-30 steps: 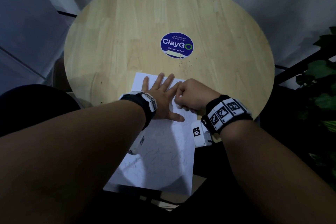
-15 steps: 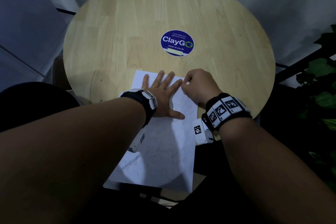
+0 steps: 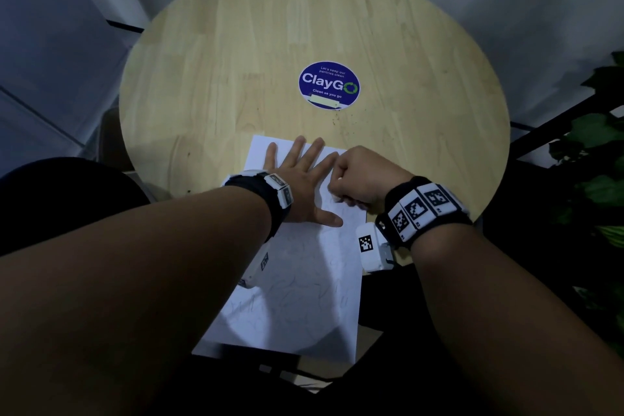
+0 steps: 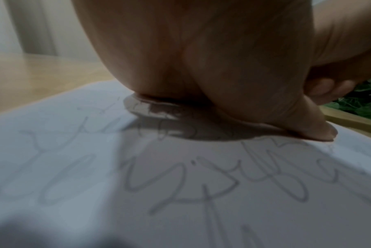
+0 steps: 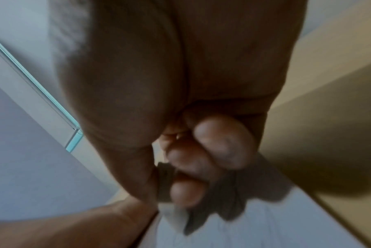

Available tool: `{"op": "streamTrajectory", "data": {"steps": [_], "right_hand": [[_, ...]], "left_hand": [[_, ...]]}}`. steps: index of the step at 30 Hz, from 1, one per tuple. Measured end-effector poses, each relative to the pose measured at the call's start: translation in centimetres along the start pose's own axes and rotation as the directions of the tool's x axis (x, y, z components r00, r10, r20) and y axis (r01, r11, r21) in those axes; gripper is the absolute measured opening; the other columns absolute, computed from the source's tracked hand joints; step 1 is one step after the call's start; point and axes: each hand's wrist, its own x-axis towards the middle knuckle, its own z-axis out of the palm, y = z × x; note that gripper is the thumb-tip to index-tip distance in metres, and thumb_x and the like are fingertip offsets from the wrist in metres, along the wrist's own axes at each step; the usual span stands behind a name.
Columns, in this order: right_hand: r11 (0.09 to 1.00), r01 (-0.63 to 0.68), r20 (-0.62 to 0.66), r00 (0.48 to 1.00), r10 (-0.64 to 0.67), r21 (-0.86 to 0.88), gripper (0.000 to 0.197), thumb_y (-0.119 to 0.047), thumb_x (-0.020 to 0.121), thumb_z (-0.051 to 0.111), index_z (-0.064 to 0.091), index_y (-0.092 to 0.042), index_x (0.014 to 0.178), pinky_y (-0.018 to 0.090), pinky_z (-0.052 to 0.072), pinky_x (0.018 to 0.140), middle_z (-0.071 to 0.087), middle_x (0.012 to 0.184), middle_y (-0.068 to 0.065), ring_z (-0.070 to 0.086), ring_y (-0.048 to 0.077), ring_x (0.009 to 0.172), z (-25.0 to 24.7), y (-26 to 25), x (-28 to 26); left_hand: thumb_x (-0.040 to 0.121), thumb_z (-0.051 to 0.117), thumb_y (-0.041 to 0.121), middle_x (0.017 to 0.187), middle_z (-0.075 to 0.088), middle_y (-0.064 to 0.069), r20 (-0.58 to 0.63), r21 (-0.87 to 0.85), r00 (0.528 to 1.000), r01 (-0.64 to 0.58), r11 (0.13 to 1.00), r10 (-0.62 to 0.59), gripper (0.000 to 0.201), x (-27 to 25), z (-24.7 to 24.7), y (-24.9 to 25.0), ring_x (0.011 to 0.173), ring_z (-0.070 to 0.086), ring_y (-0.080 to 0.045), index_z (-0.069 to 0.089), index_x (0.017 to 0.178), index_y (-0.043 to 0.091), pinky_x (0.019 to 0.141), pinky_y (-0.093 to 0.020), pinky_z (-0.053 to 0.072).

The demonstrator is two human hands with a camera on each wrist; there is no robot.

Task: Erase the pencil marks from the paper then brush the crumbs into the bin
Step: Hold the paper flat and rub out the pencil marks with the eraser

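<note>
A white paper with faint pencil scribbles lies at the near edge of the round wooden table and hangs over it. My left hand lies flat on the paper's far half, fingers spread, pressing it down. In the left wrist view its palm sits on the scribbled paper. Right beside it, my right hand is curled in a fist on the sheet. Thumb and fingers pinch a small eraser, mostly hidden and blurred, its tip down on the paper.
A round blue ClayGo sticker marks the table's middle, with dark crumbs scattered just below it. Green plant leaves stand past the table's right edge. No bin is in view.
My right hand slid out to the paper's far edge, then came back toward me beside the left thumb. The left hand has stayed flat on the sheet.
</note>
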Motion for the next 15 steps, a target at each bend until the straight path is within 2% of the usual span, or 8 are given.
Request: {"op": "streamTrajectory", "data": {"steps": [1, 3, 5, 8, 10, 12, 14, 15], "right_hand": [[1.000, 0.017, -0.026, 0.999, -0.018, -0.004, 0.009, -0.004, 0.084, 0.068, 0.075, -0.007, 0.079, 0.032, 0.051, 0.055, 0.075, 0.070, 0.016, 0.064, 0.025, 0.055, 0.1, 0.1, 0.1], [0.997, 0.067, -0.207, 0.976, -0.073, -0.037, 0.013, -0.012, 0.089, 0.068, 0.075, -0.014, 0.078, 0.031, 0.054, 0.063, 0.076, 0.074, 0.004, 0.071, 0.019, 0.068, 0.0, 0.3, 0.7], [0.996, 0.084, -0.300, 0.950, -0.090, -0.035, 0.014, -0.018, 0.093, 0.066, 0.073, -0.015, 0.082, 0.033, 0.059, 0.067, 0.075, 0.079, 0.003, 0.072, 0.019, 0.074, -0.2, 0.3, 0.8], [0.999, 0.050, -0.066, 0.997, -0.051, -0.009, 0.010, -0.006, 0.087, 0.065, 0.072, -0.005, 0.080, 0.036, 0.053, 0.057, 0.075, 0.074, 0.020, 0.064, 0.026, 0.056, 0.1, 0.0, 0.2], [1.000, 0.030, 0.002, 1.000, -0.030, 0.009, 0.007, -0.002, 0.084, 0.066, 0.073, -0.003, 0.080, 0.035, 0.049, 0.053, 0.074, 0.071, 0.021, 0.058, 0.026, 0.050, 0.2, -0.1, -0.2], [0.999, 0.051, -0.147, 0.988, -0.050, 0.003, 0.011, -0.008, 0.087, 0.067, 0.074, -0.009, 0.080, 0.031, 0.052, 0.058, 0.076, 0.072, 0.008, 0.066, 0.022, 0.059, 0.2, 0.2, 0.4], [0.997, 0.064, -0.313, 0.947, -0.071, -0.034, 0.012, -0.018, 0.092, 0.066, 0.073, -0.015, 0.082, 0.028, 0.053, 0.062, 0.075, 0.080, 0.001, 0.070, 0.019, 0.072, 0.1, 0.3, 0.9], [0.998, 0.061, -0.310, 0.948, -0.069, -0.033, 0.012, -0.018, 0.093, 0.065, 0.072, -0.014, 0.084, 0.028, 0.053, 0.062, 0.074, 0.081, 0.001, 0.069, 0.019, 0.072, 0.0, 0.3, 0.9]], "left_hand": [[0.067, 0.044, 0.105, 0.169, -0.036, 0.006, 0.004, -0.001, 1.000, 0.000, 1.000, 0.000, 0.133, -0.1, 0.0, 0.0, 0.155, -0.035, -0.029, -0.025, 0.162, 0.042, 0.120, -0.072, -0.014], [0.068, 0.044, 0.105, 0.169, -0.036, 0.006, 0.002, 0.006, 1.000, 0.000, 1.000, 0.000, 0.132, -0.1, -0.1, 0.0, 0.155, -0.035, -0.029, -0.025, 0.162, 0.041, 0.120, -0.072, -0.013], [0.068, 0.043, 0.105, 0.170, -0.035, 0.005, 0.001, 0.011, 1.000, 0.001, 1.000, -0.001, 0.132, 0.0, -0.1, 0.1, 0.155, -0.034, -0.029, -0.025, 0.162, 0.040, 0.121, -0.072, -0.013], [0.066, 0.042, 0.106, 0.169, -0.036, 0.006, -0.002, 0.005, 1.000, 0.000, 1.000, 0.000, 0.133, 0.1, 0.1, 0.0, 0.155, -0.035, -0.029, -0.026, 0.161, 0.042, 0.120, -0.072, -0.013], [0.066, 0.043, 0.106, 0.169, -0.036, 0.006, 0.000, 0.003, 1.000, -0.001, 1.000, 0.001, 0.133, 0.0, 0.1, 0.0, 0.155, -0.035, -0.029, -0.026, 0.161, 0.042, 0.120, -0.072, -0.013], [0.067, 0.044, 0.105, 0.169, -0.036, 0.006, 0.002, 0.004, 1.000, -0.003, 1.000, 0.003, 0.132, 0.0, 0.0, 0.0, 0.155, -0.035, -0.029, -0.026, 0.161, 0.042, 0.120, -0.072, -0.013], [0.068, 0.044, 0.104, 0.169, -0.036, 0.006, -0.001, 0.003, 1.000, -0.002, 1.000, 0.002, 0.132, -0.1, 0.0, 0.0, 0.155, -0.035, -0.029, -0.025, 0.161, 0.041, 0.120, -0.071, -0.014], [0.068, 0.044, 0.104, 0.169, -0.035, 0.006, -0.003, 0.001, 1.000, 0.000, 1.000, 0.000, 0.132, -0.1, 0.1, 0.0, 0.155, -0.035, -0.029, -0.025, 0.161, 0.041, 0.120, -0.071, -0.014]]}}
